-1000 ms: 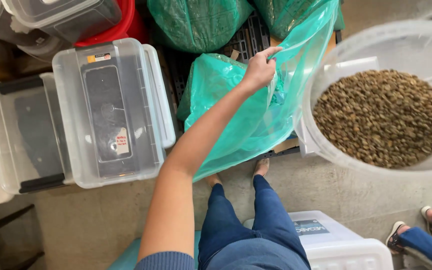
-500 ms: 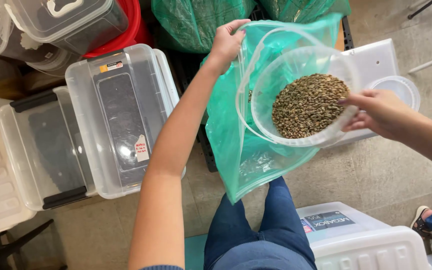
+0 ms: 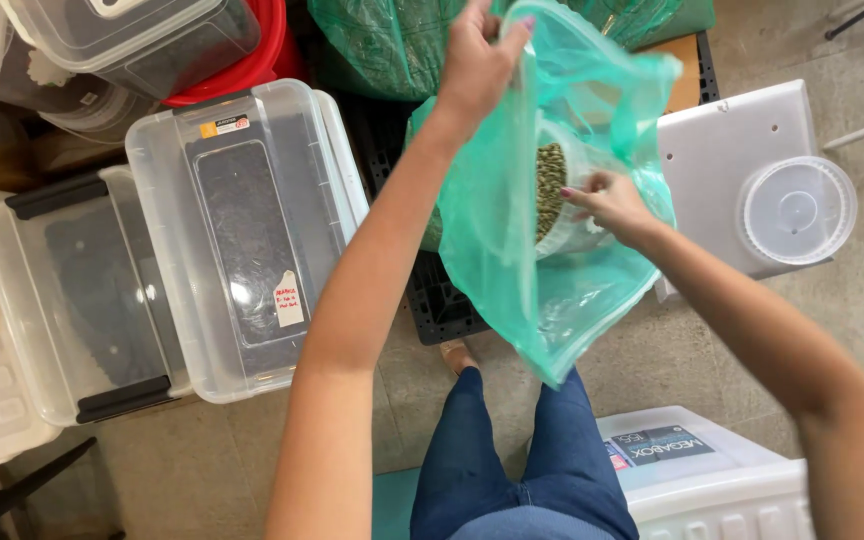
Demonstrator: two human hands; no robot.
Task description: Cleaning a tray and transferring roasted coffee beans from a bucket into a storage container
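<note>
Up High, One Green Bag and One Tub of Beans

Overhead, one thin green plastic bag hangs open in front of the person, and one clear round tub of small olive-brown beans sits tipped on its side inside the bag's mouth. Two hands are at work. Two more green sacks stand behind. To the left lie three clear storage boxes with lids: one large, one with black clips, one stacked at the top over a red bucket. One white square lid lies to the right with one round clear lid on it. One white box stands by the right knee.

The left hand is raised with the arm stretched up and forward, fingers pinched shut on the bag's top edge, holding it taut. The right hand reaches in from the right, arm slanting across, fingers curled around the tub's rim inside the bag.

The bag's lower corner hangs free above the blue-trousered legs, touching nothing. Bare concrete floor lies to the right of the bag, and a narrow strip of it runs between the big box and the legs. A black crate sits just behind the bag.
</note>
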